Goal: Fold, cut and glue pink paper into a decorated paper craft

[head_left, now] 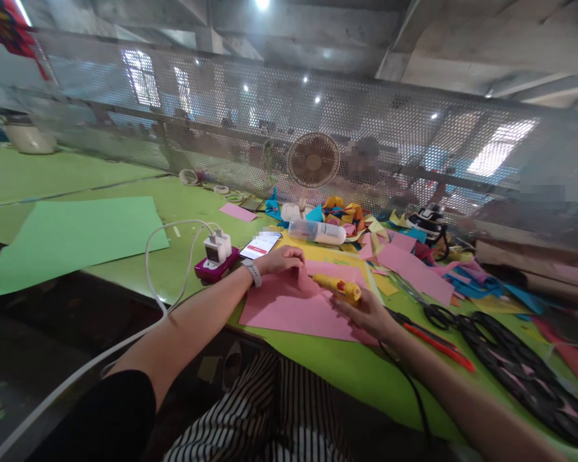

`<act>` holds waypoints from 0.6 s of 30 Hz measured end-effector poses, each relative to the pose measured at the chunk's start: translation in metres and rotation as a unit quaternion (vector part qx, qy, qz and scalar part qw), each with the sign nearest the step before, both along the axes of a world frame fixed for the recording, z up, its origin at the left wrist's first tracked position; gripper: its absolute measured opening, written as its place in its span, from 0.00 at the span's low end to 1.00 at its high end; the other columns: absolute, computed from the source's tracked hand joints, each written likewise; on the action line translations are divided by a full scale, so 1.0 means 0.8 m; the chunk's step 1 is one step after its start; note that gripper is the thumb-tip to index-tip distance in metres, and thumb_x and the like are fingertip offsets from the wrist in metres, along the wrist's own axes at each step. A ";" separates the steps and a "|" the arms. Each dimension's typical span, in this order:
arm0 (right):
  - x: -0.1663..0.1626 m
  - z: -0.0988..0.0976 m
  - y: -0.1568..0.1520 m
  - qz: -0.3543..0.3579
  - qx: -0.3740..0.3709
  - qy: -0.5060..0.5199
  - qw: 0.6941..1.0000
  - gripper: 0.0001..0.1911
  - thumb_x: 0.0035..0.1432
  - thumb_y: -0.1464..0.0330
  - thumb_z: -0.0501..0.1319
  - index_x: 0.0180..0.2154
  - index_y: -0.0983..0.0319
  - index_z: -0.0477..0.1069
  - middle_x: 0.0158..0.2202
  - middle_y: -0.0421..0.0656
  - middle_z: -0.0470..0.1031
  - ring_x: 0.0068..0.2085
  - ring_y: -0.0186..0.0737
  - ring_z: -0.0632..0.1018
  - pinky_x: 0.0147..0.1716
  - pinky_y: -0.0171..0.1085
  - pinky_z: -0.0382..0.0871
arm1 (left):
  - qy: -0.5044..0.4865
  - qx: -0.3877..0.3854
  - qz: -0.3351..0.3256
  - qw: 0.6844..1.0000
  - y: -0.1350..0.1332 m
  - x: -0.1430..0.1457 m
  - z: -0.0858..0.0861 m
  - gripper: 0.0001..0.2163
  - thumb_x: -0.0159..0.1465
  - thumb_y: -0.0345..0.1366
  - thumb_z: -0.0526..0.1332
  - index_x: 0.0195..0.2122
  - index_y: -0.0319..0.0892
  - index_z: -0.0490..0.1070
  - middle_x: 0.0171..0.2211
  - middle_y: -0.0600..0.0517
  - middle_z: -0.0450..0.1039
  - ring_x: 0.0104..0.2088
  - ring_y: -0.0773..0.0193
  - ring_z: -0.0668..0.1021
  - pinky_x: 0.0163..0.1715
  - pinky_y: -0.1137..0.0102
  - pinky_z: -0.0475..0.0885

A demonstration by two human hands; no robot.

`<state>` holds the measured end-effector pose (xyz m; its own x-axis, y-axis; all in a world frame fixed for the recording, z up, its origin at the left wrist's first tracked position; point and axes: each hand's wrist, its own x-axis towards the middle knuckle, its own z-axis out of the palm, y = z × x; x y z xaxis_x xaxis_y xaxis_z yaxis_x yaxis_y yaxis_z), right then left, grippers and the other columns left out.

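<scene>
My right hand (366,311) is wrapped round a yellow hot glue gun (338,286), its nozzle pointing left. A black cord trails from the gun down past the table edge. My left hand (282,260), with a pale watch on the wrist, pinches a small folded pink paper piece (304,280) close to the nozzle. Whether nozzle and paper touch, I cannot tell. Beneath both hands lies a pink paper sheet (284,312), flat at the front of the green table (327,369).
Left of my hands are a phone (261,246) and a purple power strip (216,265) with a white cable. Scissors (438,314), a red-handled tool (440,348) and a black tray (515,372) lie right. Behind stand a fan (313,160), a bottle (318,231) and paper scraps.
</scene>
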<state>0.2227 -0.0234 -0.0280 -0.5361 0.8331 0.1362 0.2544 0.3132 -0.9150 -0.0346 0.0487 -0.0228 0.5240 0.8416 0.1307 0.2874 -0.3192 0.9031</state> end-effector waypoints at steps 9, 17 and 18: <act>0.096 0.062 -0.022 -0.143 0.312 -0.175 0.923 0.14 0.51 0.59 0.62 0.36 0.61 0.68 0.32 0.45 0.72 0.31 0.41 0.73 0.31 0.37 0.67 | 0.014 -0.007 0.000 1.000 -0.003 0.001 0.005 0.06 0.53 0.34 0.57 0.29 0.37 0.70 0.23 0.54 0.70 0.25 0.67 0.72 0.27 0.74 0.65; 0.279 0.027 -0.048 -0.410 0.189 -0.413 0.791 0.21 0.45 0.50 0.60 0.35 0.58 0.69 0.38 0.56 0.75 0.36 0.56 0.76 0.31 0.47 0.67 | 0.024 0.008 0.010 1.000 -0.003 0.001 0.011 0.06 0.52 0.35 0.58 0.27 0.38 0.70 0.23 0.55 0.69 0.26 0.67 0.70 0.28 0.74 0.64; 0.296 0.019 -0.052 -0.414 0.181 -0.426 0.784 0.20 0.45 0.50 0.60 0.34 0.58 0.69 0.38 0.58 0.74 0.36 0.57 0.76 0.30 0.48 0.67 | 0.025 0.012 0.012 1.000 -0.002 0.000 0.011 0.06 0.52 0.35 0.58 0.27 0.38 0.70 0.23 0.55 0.70 0.26 0.67 0.70 0.28 0.74 0.64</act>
